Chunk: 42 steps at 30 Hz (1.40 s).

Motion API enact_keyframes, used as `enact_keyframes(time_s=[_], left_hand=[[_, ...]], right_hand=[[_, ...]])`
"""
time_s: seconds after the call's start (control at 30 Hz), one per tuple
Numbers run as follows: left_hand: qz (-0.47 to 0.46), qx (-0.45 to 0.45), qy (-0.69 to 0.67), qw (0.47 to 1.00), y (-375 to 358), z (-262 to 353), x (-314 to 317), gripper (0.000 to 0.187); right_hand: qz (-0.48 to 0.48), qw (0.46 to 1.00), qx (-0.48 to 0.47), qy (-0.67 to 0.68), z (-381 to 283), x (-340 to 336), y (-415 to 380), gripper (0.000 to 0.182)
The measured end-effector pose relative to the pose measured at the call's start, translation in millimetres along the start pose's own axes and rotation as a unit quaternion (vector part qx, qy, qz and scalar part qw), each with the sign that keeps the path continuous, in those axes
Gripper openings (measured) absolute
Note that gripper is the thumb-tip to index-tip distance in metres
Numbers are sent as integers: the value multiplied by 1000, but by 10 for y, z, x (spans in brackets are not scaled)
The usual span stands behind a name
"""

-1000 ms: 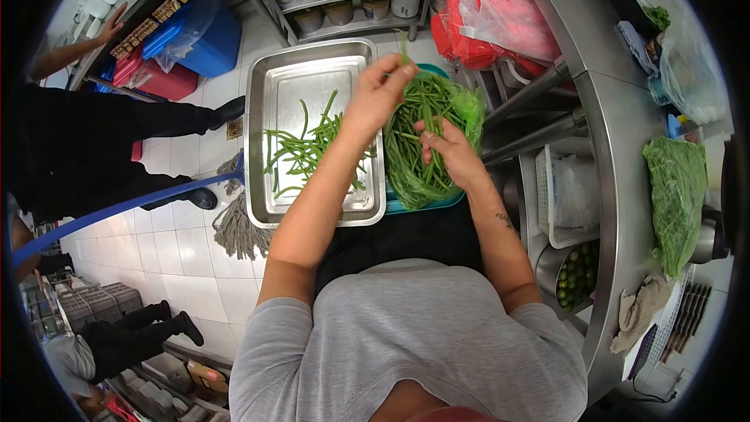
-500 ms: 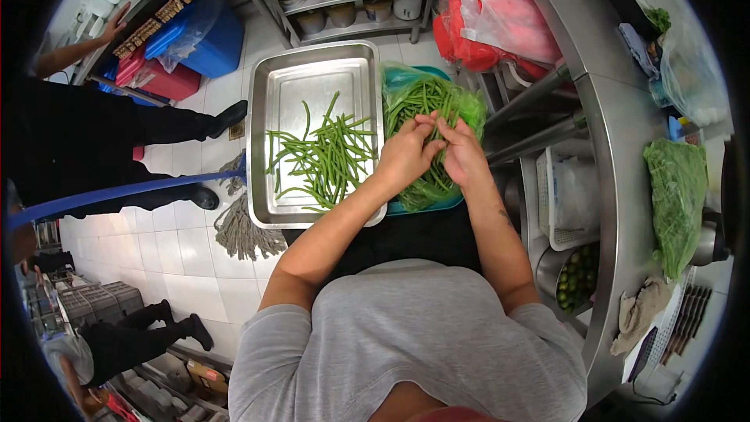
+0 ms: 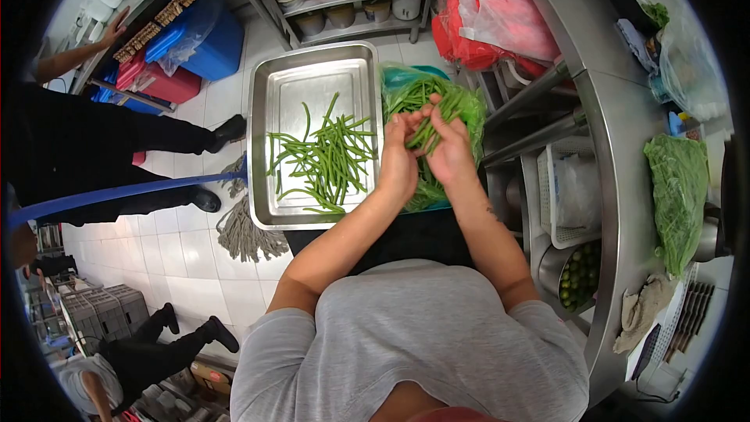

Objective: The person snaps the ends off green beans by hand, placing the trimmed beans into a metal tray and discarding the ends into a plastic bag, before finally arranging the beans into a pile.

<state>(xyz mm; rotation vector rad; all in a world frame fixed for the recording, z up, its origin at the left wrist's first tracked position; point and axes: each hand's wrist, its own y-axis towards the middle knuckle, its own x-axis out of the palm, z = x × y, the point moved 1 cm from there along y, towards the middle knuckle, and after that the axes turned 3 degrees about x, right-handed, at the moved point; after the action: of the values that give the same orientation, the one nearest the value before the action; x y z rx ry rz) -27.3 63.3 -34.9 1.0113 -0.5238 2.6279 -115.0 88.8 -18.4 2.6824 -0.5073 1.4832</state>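
Note:
Both hands are over a green plastic bag (image 3: 470,109) of green beans, which lies in a teal tray to the right of a steel pan. My left hand (image 3: 400,158) has its fingers curled at the left side of a small bunch of beans (image 3: 424,137). Wrapped round the same bunch from the right is my right hand (image 3: 451,148), thumb and fingers bent. Loose green beans (image 3: 332,160) are spread over the middle and lower part of the steel pan (image 3: 260,141).
A mop (image 3: 248,227) with a blue handle stands left of the pan. A co-worker in black trousers (image 3: 172,121) is at the left, another person (image 3: 156,348) at lower left. A steel counter (image 3: 617,187) runs down the right; shelves (image 3: 359,0) with tubs stand ahead.
My hands have drawn slightly back and turned, and a bunch of beans now shows between them. The person at lower left has moved a little to the right.

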Motion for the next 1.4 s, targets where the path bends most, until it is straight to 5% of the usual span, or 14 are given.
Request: enact_keyframes(time_s=[0.1,0.23,0.37,0.4,0.5,0.63,0.93,1.03,1.13,1.4], left_hand=[[7,68,29,997,-30,-28,149,39],[-57,-81,191,977,20,166,-25,31],[-118,193,419,879,225,460,-96,16],[-135,190,428,873,208,604,-11,13],[-211,306,560,740,221,837,179,14],[-213,329,616,683,319,806,217,25],[-295,220,569,735,475,691,145,33],[-328,238,570,715,410,765,238,29],[-351,369,608,609,392,753,271,23],[-349,406,641,550,348,654,270,15]], right_hand=[[-23,999,-14,-31,0,15,-15,25],[-40,987,32,-155,-87,-51,-26,21],[-39,957,77,-277,-207,-126,-62,19],[-38,948,90,-303,-232,-145,-68,19],[-54,923,115,-363,-300,-180,-65,20],[-55,891,130,-432,-375,-148,-90,21],[-69,838,181,-510,-558,-152,-111,24],[-70,827,197,-522,-614,-143,-112,23],[-72,819,204,-531,-646,-178,-97,21],[-74,789,234,-563,-707,-96,-103,21]])
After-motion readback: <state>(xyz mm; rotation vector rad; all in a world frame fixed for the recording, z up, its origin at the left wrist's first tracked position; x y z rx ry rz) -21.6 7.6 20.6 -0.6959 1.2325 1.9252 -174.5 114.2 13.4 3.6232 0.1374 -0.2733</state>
